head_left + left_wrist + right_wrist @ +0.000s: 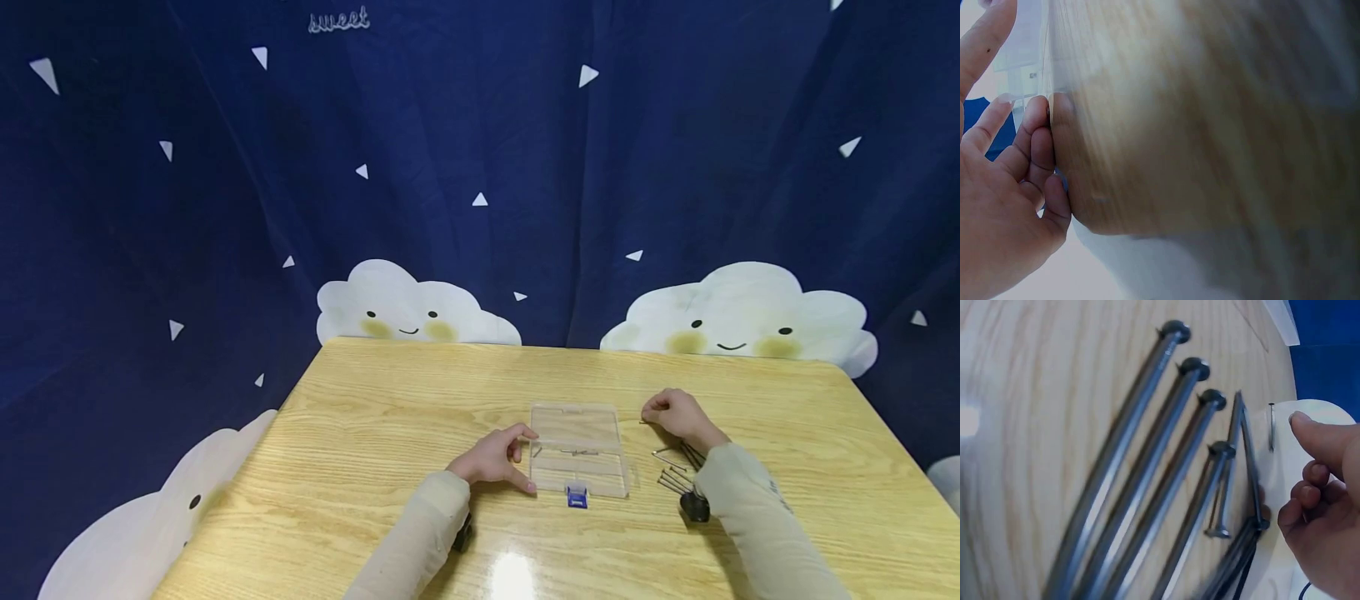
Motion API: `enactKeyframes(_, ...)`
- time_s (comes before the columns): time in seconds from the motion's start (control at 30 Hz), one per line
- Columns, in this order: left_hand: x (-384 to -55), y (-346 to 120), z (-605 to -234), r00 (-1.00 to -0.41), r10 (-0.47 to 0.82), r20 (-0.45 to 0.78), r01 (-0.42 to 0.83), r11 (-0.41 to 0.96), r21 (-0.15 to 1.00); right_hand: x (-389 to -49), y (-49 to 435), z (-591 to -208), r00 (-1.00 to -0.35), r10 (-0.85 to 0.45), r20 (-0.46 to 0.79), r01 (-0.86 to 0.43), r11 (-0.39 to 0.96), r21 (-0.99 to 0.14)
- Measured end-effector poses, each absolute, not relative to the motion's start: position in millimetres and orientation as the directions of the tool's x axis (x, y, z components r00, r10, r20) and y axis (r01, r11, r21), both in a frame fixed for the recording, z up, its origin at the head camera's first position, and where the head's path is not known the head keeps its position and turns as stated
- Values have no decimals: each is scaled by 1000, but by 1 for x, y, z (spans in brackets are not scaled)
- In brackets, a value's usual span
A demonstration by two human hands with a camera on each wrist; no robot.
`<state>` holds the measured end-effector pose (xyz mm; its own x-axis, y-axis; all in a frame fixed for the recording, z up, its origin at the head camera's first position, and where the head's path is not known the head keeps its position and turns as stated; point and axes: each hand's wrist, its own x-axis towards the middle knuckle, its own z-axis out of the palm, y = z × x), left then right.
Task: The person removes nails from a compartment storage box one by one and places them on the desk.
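A clear plastic box (pixel 577 487) with a blue latch (pixel 577 497) lies with its lid (pixel 576 423) folded back. Several small nails (pixel 581 452) lie inside. My left hand (pixel 495 457) is at the box's left side, thumb by the front corner and index finger by the hinge; its other fingers bend inward in the left wrist view. My right hand (pixel 677 417) hovers low over the table, right of the box, fingers bent. Just beyond its thumb is a small nail (pixel 1272 427), a narrow gap between them in the right wrist view.
Longer nails (pixel 1141 462) lie side by side near my right wrist, with two thinner nails (pixel 1249 462) crossing at a point. The wooden table (pixel 390 400) ends at a dark blue curtain (pixel 480 125) with white clouds. Black wrist gear (pixel 694 507) sits under my right sleeve.
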<state>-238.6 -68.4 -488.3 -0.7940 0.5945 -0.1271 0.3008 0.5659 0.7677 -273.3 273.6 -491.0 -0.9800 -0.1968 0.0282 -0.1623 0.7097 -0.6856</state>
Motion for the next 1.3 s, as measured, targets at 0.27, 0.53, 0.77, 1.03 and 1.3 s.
enactKeyframes(0.27, -241, -69, -492, -792, 596, -128, 299, 563, 771, -263, 276, -476, -975, -209, 82, -208, 702, -682)
enactKeyframes(0.53, -240, -70, -490, -793, 596, -125, 301, 561, 771, -257, 271, -477, -966, -224, 126, -248, 685, -685)
enactKeyframes(0.77, -240, -70, -489, -787, 607, -110, 318, 553, 770, -250, 255, -472, -933, -265, 242, -359, 664, -656)
enactKeyframes(1.03, -239, -70, -486, -789, 602, -121, 313, 564, 764, -243, 241, -467, -910, -299, 287, -413, 606, -680)
enactKeyframes(1.3, -238, -70, -486, -787, 606, -115, 308, 547, 779, -241, 227, -470, -886, -327, 329, -462, 574, -675)
